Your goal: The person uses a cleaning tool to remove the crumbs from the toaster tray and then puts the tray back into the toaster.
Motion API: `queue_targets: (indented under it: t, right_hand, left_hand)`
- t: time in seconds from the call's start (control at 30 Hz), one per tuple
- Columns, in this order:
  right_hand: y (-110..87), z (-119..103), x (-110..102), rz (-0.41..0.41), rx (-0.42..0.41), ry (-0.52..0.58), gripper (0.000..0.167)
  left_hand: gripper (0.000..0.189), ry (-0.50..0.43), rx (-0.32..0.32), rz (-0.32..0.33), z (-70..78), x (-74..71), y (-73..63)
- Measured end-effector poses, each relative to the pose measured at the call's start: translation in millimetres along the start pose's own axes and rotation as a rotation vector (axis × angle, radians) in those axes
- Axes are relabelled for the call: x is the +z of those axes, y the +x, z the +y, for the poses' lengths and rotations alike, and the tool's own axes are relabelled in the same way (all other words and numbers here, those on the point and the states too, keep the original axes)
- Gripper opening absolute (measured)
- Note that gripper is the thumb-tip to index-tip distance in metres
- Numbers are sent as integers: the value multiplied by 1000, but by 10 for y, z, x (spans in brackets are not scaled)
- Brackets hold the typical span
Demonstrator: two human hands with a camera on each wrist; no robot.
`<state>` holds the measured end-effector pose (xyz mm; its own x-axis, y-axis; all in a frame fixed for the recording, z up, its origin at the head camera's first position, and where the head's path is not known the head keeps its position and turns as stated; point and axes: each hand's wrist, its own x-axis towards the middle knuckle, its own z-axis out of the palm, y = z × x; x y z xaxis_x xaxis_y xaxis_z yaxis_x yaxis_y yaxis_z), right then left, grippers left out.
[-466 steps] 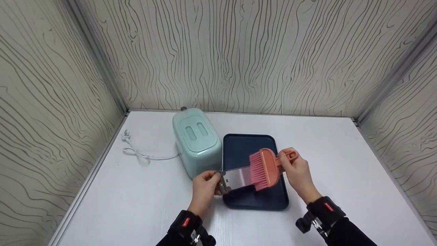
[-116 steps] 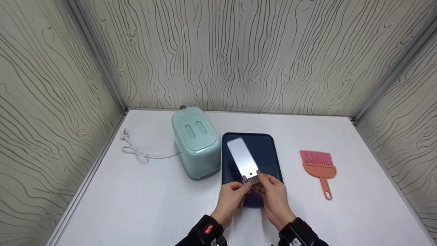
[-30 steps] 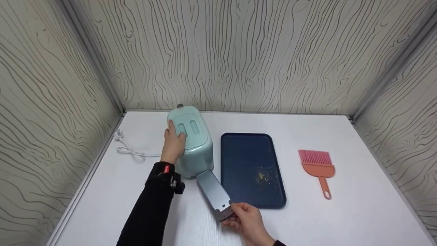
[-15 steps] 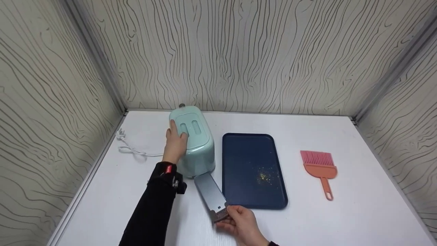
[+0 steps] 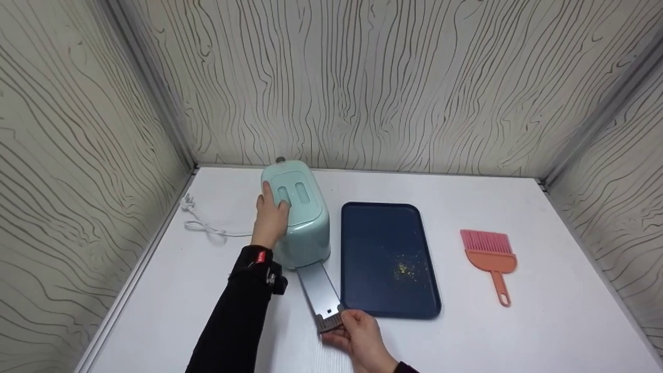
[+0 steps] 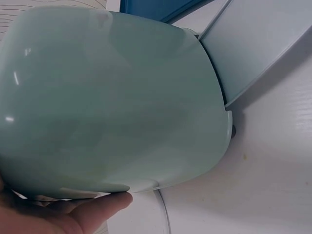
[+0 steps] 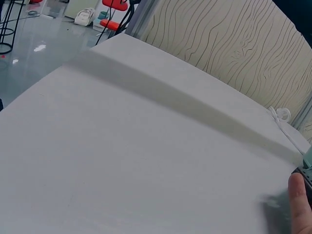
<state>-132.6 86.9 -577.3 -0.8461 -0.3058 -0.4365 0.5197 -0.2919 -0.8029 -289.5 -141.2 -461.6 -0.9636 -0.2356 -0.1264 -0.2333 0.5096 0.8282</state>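
A mint-green toaster (image 5: 304, 241), its lid bearing two slot-shaped recesses, stands left of centre. My left hand (image 5: 270, 220) rests on its left side and top, fingers fairly straight; in the left wrist view the fingers (image 6: 105, 207) lie along the toaster's side. A metal crumb tray (image 5: 318, 290) with a slotted grey end sticks out from the toaster's near base, its far end hidden at the opening. My right hand (image 5: 362, 334) pinches the grey end between thumb and fingers. In the right wrist view only one finger (image 7: 298, 204) shows at the lower right.
A dark blue tray (image 5: 373, 243) with yellow crumbs (image 5: 404, 269) lies right of the toaster. Farther right is an orange brush (image 5: 492, 261) with pink bristles. A white power cord (image 5: 207, 227) with its plug lies at left. Patterned walls enclose the table's back and sides.
Earlier my right hand brushed the crumb tray over the blue tray; the brush now lies on the table. The crumb tray moved left to the toaster's base and lines up straighter. My left hand moved onto the toaster.
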Motion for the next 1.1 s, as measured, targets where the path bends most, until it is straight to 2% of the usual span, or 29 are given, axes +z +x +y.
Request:
queue_targets:
  t: [0.17, 0.6, 1.1]
  right_hand:
    - [69, 29, 57, 36, -9, 2, 34]
    - [241, 25, 246, 144, -30, 13, 32]
    - [330, 33, 281, 173, -100, -72, 33]
  left_hand:
    - [73, 1, -7, -8, 1, 16, 8]
    - [73, 3, -16, -7, -8, 13, 15]
    - [73, -3, -14, -2, -14, 18, 7]
